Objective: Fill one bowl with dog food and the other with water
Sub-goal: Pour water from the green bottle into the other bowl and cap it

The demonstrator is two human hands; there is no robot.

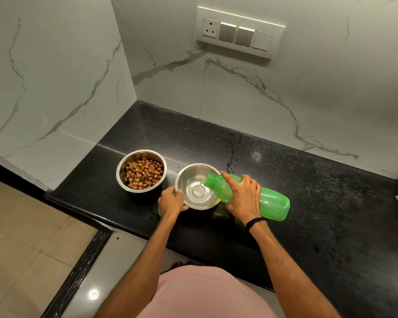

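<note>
Water (201, 192) lies in a shallow pool on the bottom of the water bowl (182, 177). A thin stream of it drops from the mouth of the green bottle (272, 201), which I hold tipped over the bowl's right rim. My right hand (242, 198) grips the bottle from above, just behind its neck. The fingers curl over the far side of the body and the thumb reaches along it toward the mouth. The bottle lies almost level, with its mouth to the left and slightly down and its base pointing right. My left hand (170, 201) holds the water bowl at its near left edge, the thumb pressed on the rim and the other fingers curled round the outer wall below. A small bit of green (159, 211) shows under the heel of this hand; I cannot tell what it is.

Just beside the water bowl, to its left and a little farther back, stands the food bowl (119, 177), the two steel rims close but apart. It holds dog food (143, 173), brown and tan pellets that cover its bottom and rise partway up the wall. Both bowls sit on the black speckled countertop (308, 180), near its front edge and toward the corner where two white veined walls (55, 76) meet. A black band (254, 222) circles my right wrist. On the wall behind hangs a white switch plate (239, 32) with a socket. My pink shirt (205, 294) fills the bottom of the view.
</note>
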